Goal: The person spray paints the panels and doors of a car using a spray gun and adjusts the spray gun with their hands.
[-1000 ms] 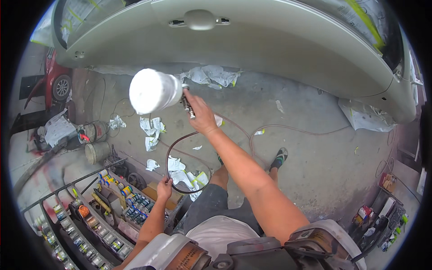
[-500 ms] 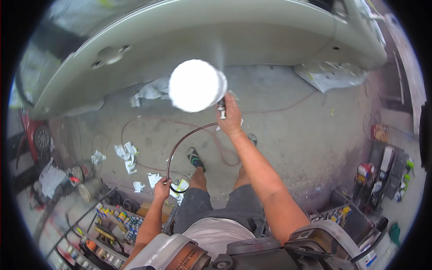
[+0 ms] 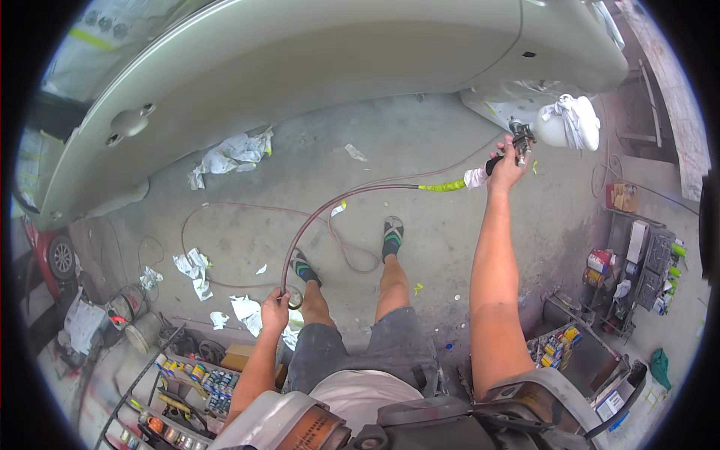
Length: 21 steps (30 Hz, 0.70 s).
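Note:
My right hand [image 3: 507, 166], raised at the right, is closed round a metal spray gun [image 3: 523, 142]. Its white cup [image 3: 553, 126] lies sideways, with crumpled white material at the far end, in front of masking plastic at the lower end of a pale champagne car body panel [image 3: 315, 60]. My left hand [image 3: 274, 311], low at the centre-left, grips a reddish-brown hose [image 3: 328, 202]; that hose runs up to the gun, wrapped in yellow-green and white material near my right hand. The panel has a door handle recess [image 3: 129, 124] at the left.
Masking paper scraps [image 3: 232, 157] and loops of hose [image 3: 349, 251] lie on the concrete floor [image 3: 420, 225] around my feet. Racks of cans [image 3: 199, 379] stand at lower left, a tool cart [image 3: 649, 262] at right. A red car [image 3: 41, 255] and buckets [image 3: 142, 330] are at left.
My right hand has swung rightward with the gun, whose cup now shows side-on. The view has shifted along the panel toward the right. My left hand keeps hold of the hose.

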Motion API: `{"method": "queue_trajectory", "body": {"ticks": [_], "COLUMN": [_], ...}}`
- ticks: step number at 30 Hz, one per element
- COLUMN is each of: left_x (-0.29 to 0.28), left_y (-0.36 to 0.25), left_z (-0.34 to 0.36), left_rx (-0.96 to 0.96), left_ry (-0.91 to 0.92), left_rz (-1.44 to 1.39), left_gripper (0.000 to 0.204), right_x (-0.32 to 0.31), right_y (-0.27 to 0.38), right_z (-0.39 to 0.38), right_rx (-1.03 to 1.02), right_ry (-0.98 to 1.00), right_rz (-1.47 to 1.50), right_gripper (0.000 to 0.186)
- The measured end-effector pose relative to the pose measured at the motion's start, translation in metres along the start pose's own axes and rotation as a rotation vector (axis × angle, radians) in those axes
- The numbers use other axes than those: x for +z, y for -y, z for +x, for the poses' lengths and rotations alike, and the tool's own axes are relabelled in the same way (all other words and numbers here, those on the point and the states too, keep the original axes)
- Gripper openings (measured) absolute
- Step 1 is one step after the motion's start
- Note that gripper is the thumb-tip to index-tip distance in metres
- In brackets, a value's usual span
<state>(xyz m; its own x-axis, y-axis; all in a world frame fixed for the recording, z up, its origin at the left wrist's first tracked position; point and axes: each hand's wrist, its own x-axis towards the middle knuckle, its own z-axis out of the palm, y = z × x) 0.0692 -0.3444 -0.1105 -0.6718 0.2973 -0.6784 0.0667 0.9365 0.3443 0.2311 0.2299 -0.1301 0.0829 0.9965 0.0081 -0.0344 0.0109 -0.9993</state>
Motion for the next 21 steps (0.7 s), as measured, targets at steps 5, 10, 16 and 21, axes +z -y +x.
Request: {"method": "queue_trajectory", "body": {"ticks": [5, 10, 16, 21], "left_x": [-0.027, -0.057, -0.082, -0.086], "left_y": [0.049, 0.109, 0.206, 0.227], "left_z": [-0.001, -0.007, -0.040, -0.042], "left_rx": [-0.005, -0.139, -0.304, -0.347], "left_ry": [-0.228, -0.271, -0.294, -0.307], "left_rz": [-0.079, -0.113, -0.037, -0.072], "left_gripper": [0.016, 0.017, 0.023, 0.023], "right_x": [0.074, 0.179, 0.288, 0.323], "right_y": [-0.029, -0.067, -0.063, -0.055], "right_z": [-0.108, -0.270, -0.462, -0.524], "right_rx": [0.072, -0.479, -0.256, -0.291], "right_ry": [0.160, 0.429, 0.974, 1.291], "right_rz": [0.019, -0.402, -0.225, -0.154], "right_gripper": [0.046, 0.048, 0.068, 0.080]}}
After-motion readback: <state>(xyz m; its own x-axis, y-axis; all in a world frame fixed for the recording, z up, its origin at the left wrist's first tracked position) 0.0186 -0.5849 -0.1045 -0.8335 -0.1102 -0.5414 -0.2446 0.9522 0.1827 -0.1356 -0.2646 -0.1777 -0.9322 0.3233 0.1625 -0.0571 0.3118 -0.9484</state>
